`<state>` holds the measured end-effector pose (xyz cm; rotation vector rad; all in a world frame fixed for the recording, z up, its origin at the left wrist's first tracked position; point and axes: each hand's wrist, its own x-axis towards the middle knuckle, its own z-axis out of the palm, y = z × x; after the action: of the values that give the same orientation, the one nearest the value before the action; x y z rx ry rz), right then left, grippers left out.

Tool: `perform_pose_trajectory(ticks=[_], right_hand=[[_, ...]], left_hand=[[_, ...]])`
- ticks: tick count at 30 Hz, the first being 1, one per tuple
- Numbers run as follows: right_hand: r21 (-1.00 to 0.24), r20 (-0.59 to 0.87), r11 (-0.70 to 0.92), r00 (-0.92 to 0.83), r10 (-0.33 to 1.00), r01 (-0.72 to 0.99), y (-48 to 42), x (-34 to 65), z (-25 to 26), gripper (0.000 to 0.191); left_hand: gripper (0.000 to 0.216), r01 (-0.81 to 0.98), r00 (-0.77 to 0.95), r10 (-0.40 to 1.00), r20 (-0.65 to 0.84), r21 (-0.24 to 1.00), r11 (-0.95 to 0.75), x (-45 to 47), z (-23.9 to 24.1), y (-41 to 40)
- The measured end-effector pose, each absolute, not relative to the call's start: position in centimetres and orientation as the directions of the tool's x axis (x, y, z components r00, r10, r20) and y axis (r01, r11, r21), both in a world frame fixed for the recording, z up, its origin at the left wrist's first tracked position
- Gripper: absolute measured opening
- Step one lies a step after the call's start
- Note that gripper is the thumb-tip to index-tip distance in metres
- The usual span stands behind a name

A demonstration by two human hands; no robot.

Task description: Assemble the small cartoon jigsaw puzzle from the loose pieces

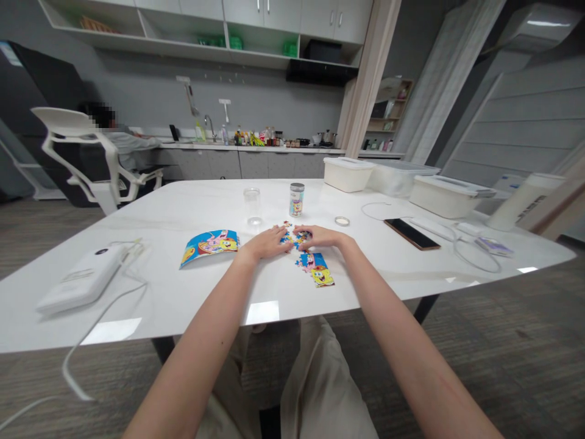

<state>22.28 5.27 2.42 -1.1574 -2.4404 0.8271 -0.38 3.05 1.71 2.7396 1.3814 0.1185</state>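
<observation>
Both my hands rest on a white table [173,292] over a small heap of loose jigsaw pieces [292,239]. My left hand [267,242] lies flat with fingers stretched toward the pieces. My right hand [317,236] has its fingers curled down onto the heap; what they pinch is too small to make out. Just in front of the hands lies a joined strip of cartoon puzzle [316,268]. A printed cartoon picture sheet [210,246] lies to the left of my left hand.
Behind the hands stand a clear jar [252,206], a labelled jar [297,199] and a round lid [342,221]. A phone [412,233], cables and white boxes [347,173] sit right; a white device [82,279] with cord left. A person sits at the far counter.
</observation>
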Motion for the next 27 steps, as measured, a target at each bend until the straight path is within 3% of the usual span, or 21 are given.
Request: perform_pose_trajectory(ticks=[7, 12, 16, 22, 27], right_hand=[[-0.655, 0.154, 0.506, -0.557, 0.816, 0.561, 5.5, 20.4, 1.0, 0.063], [-0.736, 0.22, 0.512, -0.56, 0.799, 0.442, 6.2, 19.8, 0.8, 0.043], [-0.804, 0.223, 0.43, -0.461, 0.859, 0.411, 6.8, 20.4, 0.8, 0.035], [-0.887, 0.131, 0.212, -0.216, 0.968, 0.41, 8.0, 21.0, -0.1, 0.052], [-0.863, 0.16, 0.23, -0.188, 0.969, 0.45, 8.2, 20.9, -0.2, 0.059]], left_hand=[[0.051, 0.786, 0.607, 0.789, 0.099, 0.074, -0.614, -1.4, 2.4, 2.9], [0.044, 0.81, 0.577, 0.796, 0.183, -0.004, -0.586, -1.4, 2.8, 2.7], [0.047, 0.724, 0.665, 0.714, 0.22, 0.046, -0.688, -0.3, 2.7, 2.3], [0.048, 0.518, 0.83, 0.532, 0.169, 0.124, -0.846, 3.0, 2.4, 1.3], [0.044, 0.498, 0.857, 0.511, 0.066, 0.148, -0.854, 3.2, 2.9, 0.7]])
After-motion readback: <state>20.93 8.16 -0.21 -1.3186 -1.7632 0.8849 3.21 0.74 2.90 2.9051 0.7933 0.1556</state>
